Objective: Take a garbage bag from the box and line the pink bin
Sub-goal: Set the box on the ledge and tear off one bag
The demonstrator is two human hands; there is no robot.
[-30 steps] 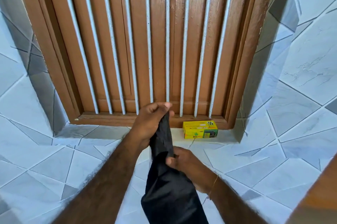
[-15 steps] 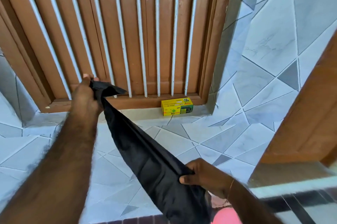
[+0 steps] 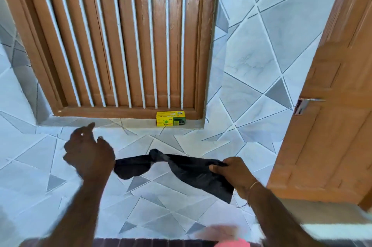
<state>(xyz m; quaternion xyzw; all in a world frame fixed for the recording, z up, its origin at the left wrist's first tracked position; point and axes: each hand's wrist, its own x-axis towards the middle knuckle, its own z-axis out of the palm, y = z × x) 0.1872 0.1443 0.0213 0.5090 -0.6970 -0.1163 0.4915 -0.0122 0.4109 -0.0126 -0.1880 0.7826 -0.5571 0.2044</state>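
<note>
The black garbage bag [image 3: 177, 168] now hangs stretched sideways between the two hands, low in front of the tiled wall, still twisted into a bunched knot near its middle rather than opened out. Half a second ago it ran on a steep slant, the left hand high by the window sill and the right hand low; since then the left hand has dropped to about the level of the right, so the bag lies nearly level. The left hand [image 3: 90, 156] is curled round the bag's left end, though that view is blurred and the exact grip cannot be told; the right hand [image 3: 231, 172] pinches the wider right end, thumb on top. I judge this as shaking and spreading the bag to find its mouth, a step that is not yet finished. The pink bin [image 3: 233, 243] shows only as a blurred sliver at the near bottom edge, below the right forearm, unlined so far. Farther off, the yellow box [image 3: 170, 119] sits on the sill against the barred wooden window [image 3: 120, 45], and a wooden door [image 3: 332, 105] stands at the right.
</note>
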